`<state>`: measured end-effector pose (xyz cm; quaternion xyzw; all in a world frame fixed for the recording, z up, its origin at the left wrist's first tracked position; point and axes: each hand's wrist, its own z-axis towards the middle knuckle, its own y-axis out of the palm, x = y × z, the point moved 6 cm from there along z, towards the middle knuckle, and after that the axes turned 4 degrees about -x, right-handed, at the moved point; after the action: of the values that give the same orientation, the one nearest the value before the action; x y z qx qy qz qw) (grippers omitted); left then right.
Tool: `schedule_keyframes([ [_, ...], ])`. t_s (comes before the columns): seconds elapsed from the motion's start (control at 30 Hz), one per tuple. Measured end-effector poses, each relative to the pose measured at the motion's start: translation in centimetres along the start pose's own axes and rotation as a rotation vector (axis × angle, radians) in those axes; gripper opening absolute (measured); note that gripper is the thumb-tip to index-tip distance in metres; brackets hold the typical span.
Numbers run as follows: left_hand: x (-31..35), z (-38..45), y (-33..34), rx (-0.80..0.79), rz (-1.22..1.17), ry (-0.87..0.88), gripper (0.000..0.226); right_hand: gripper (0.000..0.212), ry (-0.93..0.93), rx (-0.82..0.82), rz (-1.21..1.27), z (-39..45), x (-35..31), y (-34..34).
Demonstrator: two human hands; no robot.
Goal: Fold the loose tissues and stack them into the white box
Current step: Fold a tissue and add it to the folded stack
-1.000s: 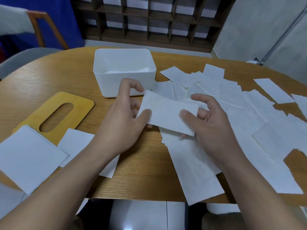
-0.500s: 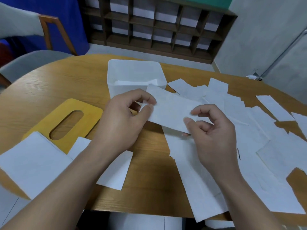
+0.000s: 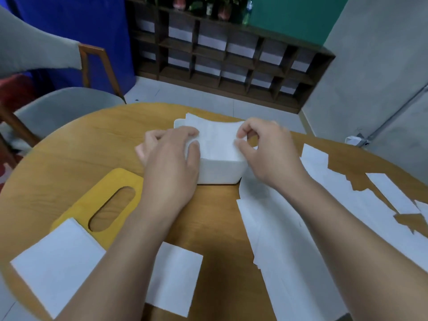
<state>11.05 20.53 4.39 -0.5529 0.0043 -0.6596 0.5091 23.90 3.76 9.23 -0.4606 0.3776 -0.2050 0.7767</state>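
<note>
Both hands held one folded white tissue [image 3: 216, 141] over the open top of the white rectangular plastic box [image 3: 220, 173], which stood mid-way across the round wooden worktop [image 3: 69, 158]. The left hand [image 3: 170, 167] pinched the tissue's left edge between thumb and fingers; the right hand [image 3: 269, 151] pinched its right edge. Loose white tissues [image 3: 289, 239] lay spread to the right. A yellow wooden lid with an oval slot [image 3: 104, 202] lay to the left of the box.

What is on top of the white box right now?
A folded white tissue spans the white plastic box, pinched at each end by the left hand and right hand. It hides the box's inside.
</note>
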Motion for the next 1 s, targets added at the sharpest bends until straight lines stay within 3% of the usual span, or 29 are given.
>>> schedule_keyframes([
  [0.2,-1.1,0.9,1.3,-0.043,0.168,-0.012,0.030,0.018,-0.070,-0.268,-0.259,3.0,-0.3,2.8],
  [0.6,-1.8,1.0,1.5,-0.088,0.144,0.000,0.037,0.018,-0.171,-0.507,-0.485,5.4,-0.4,3.1],
  [0.67,-1.8,1.0,1.5,-0.101,0.129,-0.002,0.038,0.016,-0.220,-0.515,-0.542,5.7,-0.5,3.0],
  [0.8,-1.7,0.9,1.6,-0.102,0.131,-0.011,0.039,0.042,-0.328,-0.438,-0.672,6.3,-0.4,3.6],
  [1.0,-1.8,1.0,1.7,-0.110,0.127,-0.024,0.038,0.003,-0.361,-0.487,-0.700,6.4,-0.3,5.6],
])
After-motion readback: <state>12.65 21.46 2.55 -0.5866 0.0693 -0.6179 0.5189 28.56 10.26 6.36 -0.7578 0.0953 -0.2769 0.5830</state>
